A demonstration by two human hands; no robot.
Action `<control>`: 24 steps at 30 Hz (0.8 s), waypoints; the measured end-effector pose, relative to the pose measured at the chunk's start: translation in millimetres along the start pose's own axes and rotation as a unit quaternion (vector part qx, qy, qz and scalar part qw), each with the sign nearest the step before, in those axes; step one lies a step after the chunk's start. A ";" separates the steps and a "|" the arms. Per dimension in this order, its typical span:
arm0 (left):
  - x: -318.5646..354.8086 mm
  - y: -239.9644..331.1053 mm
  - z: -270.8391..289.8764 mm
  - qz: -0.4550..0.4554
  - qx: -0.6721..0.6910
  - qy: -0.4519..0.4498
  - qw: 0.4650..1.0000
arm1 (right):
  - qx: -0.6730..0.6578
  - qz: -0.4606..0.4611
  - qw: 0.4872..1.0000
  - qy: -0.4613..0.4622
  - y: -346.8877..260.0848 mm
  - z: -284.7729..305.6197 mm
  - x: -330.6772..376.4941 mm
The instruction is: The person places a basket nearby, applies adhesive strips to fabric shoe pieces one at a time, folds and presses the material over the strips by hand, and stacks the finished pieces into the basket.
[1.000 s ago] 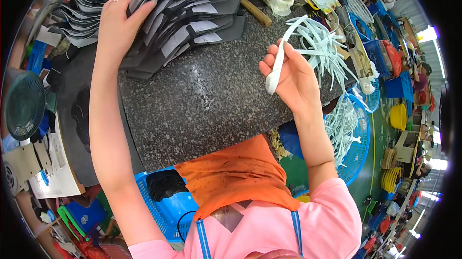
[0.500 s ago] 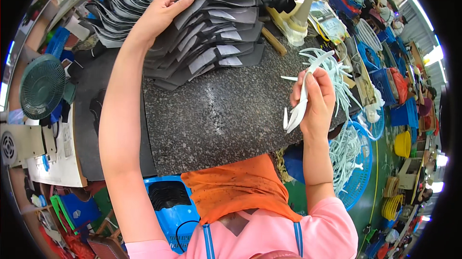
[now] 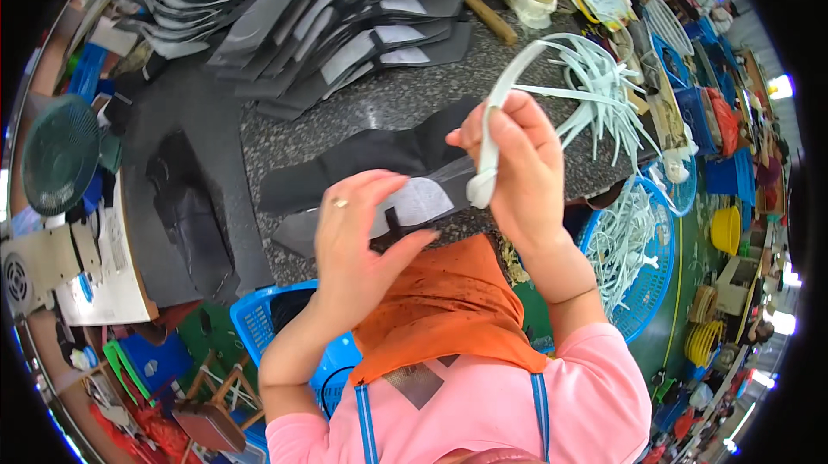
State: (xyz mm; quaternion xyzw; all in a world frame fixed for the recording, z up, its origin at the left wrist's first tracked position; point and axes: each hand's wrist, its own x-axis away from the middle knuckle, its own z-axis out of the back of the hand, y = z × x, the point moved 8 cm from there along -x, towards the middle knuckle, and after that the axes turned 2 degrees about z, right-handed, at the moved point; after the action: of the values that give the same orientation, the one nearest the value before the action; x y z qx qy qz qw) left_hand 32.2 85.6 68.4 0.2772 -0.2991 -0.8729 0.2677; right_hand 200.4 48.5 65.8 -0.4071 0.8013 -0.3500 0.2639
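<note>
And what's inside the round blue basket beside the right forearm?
Tangled pale strips lie in the blue basket; anything beneath them is covered and can't be seen.

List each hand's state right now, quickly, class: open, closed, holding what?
Left hand: open, thumb and fingers apart, over the dark piece; contact unclear.
Right hand: closed, holding a pale strip.

Here's the table (image 3: 384, 102), dark, speckled like stone, and what a load it carries! Commanding it, the layered stack (image 3: 362, 41) of black and grey pieces. On the person's side of that stack, a dark cut piece (image 3: 349, 160) stretches out, pale patch showing. Right of the stack, a wooden stick (image 3: 490, 19) lies aslant; farther right and nearer the person sprawls a tangled heap of pale strips (image 3: 601, 91)!
</note>
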 end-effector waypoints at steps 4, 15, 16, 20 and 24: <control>-28.0 2.9 -19.5 0.098 0.258 -0.002 0.961 | 0.024 -0.031 0.999 -0.029 13.1 -17.9 3.5; -27.1 -9.2 -25.1 0.068 0.368 0.049 0.926 | 0.079 0.044 0.993 0.076 10.1 21.7 12.5; -26.1 -9.0 -25.6 0.070 0.368 0.049 0.926 | 0.094 -0.005 0.994 0.046 15.8 17.4 13.7; -23.0 -26.2 -35.0 0.203 0.566 0.063 0.797 | 0.236 -0.072 0.966 -0.075 27.8 2.0 24.7; -22.4 -37.7 -38.6 0.212 0.578 0.054 0.786 | 0.331 -0.012 0.937 -0.108 13.5 2.0 20.2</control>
State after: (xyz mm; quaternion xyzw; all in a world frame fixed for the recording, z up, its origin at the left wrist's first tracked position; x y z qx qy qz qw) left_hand 61.4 110.9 24.6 0.3567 -0.7838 -0.4419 0.2513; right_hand 184.9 36.5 51.3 -0.3416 0.6018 -0.5524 0.4647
